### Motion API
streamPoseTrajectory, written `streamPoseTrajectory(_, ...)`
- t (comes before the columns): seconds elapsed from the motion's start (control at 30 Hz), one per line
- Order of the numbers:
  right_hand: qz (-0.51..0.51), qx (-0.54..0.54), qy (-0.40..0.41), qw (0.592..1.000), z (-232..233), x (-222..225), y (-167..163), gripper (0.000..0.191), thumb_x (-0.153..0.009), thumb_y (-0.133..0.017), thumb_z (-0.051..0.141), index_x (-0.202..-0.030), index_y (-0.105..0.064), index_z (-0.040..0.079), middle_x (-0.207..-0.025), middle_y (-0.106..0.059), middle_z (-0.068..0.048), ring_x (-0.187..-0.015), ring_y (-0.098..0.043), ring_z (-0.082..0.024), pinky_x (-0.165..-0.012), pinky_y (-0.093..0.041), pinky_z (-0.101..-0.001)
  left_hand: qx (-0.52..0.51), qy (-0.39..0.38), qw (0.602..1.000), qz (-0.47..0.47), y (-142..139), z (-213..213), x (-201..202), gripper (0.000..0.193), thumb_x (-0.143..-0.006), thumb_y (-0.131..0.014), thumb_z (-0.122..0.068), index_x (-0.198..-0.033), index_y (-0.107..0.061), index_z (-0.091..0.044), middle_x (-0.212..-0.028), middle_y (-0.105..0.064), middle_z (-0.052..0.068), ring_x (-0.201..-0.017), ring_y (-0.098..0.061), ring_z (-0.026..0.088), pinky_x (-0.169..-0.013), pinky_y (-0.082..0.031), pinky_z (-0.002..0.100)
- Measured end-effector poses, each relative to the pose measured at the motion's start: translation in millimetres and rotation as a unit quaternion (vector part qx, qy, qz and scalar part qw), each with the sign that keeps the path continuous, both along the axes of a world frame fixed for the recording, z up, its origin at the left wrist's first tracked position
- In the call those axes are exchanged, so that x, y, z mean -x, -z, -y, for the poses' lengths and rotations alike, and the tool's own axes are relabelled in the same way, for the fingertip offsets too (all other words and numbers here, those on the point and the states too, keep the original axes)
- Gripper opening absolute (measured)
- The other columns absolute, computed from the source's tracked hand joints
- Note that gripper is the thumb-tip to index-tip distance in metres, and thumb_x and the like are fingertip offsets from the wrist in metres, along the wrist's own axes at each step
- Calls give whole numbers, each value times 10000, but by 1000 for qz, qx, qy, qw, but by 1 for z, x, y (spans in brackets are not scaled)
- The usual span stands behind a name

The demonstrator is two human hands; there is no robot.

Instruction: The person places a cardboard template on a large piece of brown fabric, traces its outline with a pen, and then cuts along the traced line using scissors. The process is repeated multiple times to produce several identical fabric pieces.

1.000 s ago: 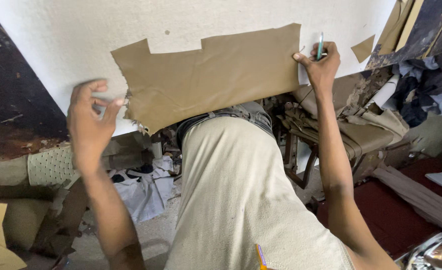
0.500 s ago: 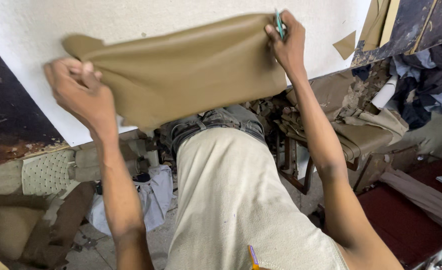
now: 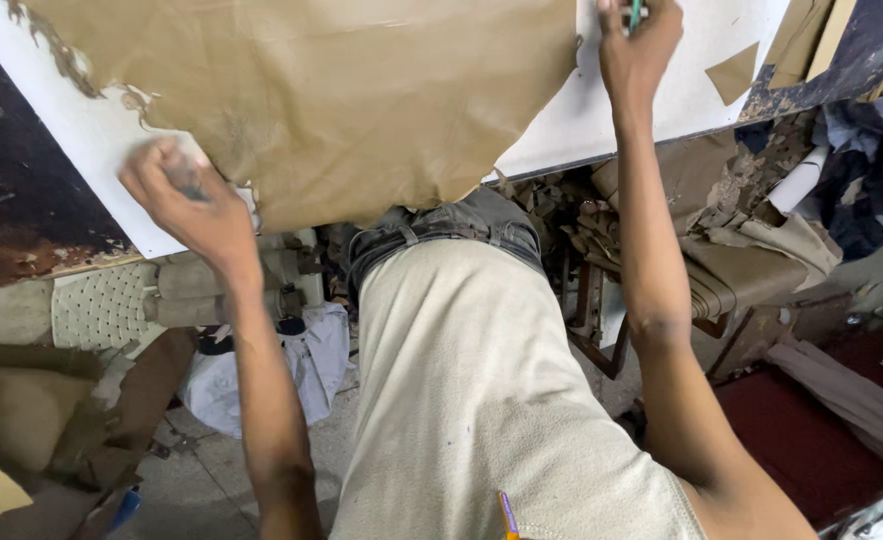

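The top of the large tan leather sheet [image 3: 322, 100] is running out of frame, and the right hand [image 3: 637, 50] is cut off at its fingertips, closed around a thin green pen [image 3: 635, 12]. The sheet is lying wrinkled across the white worktable [image 3: 652, 110] — its ragged lower edge overhanging. The left hand [image 3: 187, 200] is pinching that edge. Below, tan scraps [image 3: 742, 250] are crowding the floor.

The tan sheet [image 3: 332, 100] runs off the top edge, so its far side above the left hand [image 3: 187, 200] cannot be seen. The right hand [image 3: 637, 50] is cut off at the fingertips, and only a sliver of the green pen [image 3: 635, 12] in it shows. What the left-hand fingers pinch is blurred.
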State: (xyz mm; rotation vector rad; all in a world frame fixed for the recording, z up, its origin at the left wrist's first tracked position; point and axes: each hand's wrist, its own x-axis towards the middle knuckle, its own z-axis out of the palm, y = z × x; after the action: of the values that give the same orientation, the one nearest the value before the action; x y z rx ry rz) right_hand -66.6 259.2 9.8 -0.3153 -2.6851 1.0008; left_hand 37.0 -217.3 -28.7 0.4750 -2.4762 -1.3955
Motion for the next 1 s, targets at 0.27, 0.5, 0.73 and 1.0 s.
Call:
streamPoseTrajectory(0.27,41,103,59,992,12,-53,27,245,-832,-892,71,-873,-654,27,-749,-688,-19,-677,-642,-97,-673,-546,-263,71,-6,989,126,-18,-50,-69,259,-968,-773,-61,-1135,-586,5,-1069,-534,135,-1014,-521,297,-868,-432,410)
streamPoseTrajectory(0.5,78,172,10,982,13,-39,34,310,-901,-829,18,-716,-585,66,-657,-557,37,-611,-454,-78,-600,-380,-259,-62,-14,987,150,6,-43,-60,289,-1084,-691,-181,-943,-524,8,-827,-478,49,-789,-403,185,-729,-377,329)
streamPoseTrajectory(0.73,71,148,-20,986,3,-42,32,297,-882,-718,-16,-720,-497,100,-658,-516,53,-619,-453,-62,-606,-386,-246,-139,20,990,28,22,-47,-68,252,-1076,-689,-32,-1157,-458,30,-1080,-496,26,-986,-499,97,-918,-440,226)
streamPoseTrajectory(1.0,42,161,-38,985,-21,-57,37,243,-919,-705,-33,-837,-509,84,-752,-503,41,-681,-442,-70,-638,-383,-256,-498,-58,857,115,21,-58,-100,158,-1023,-698,-70,-1139,-611,-7,-1121,-701,89,-1001,-641,108,-938,-515,256)
